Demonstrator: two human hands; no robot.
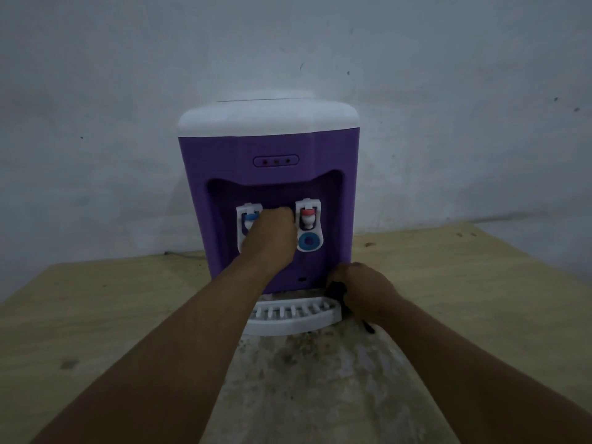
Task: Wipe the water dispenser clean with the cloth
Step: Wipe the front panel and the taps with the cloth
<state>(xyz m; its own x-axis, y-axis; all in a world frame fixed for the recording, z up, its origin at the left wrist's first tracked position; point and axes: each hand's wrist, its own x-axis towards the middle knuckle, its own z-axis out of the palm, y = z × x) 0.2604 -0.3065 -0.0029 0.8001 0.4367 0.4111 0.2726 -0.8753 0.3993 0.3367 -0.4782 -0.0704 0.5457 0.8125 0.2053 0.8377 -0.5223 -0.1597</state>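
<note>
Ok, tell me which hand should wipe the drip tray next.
Right. The right hand grips the dark cloth at the right end of the drip tray. The left hand is up in the recess of the water dispenser, with no cloth visible in it.

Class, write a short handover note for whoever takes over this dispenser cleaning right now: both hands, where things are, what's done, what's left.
Left hand: fingers curled, in the recess between the blue tap and the red tap; any hold is hidden.
Right hand: grips the dark crumpled cloth at the lower right front corner of the purple-and-white plastic water dispenser, beside its white slotted drip tray.
Done: no wiped area can be told.
Left: probably most of the dispenser, tray included.
</note>
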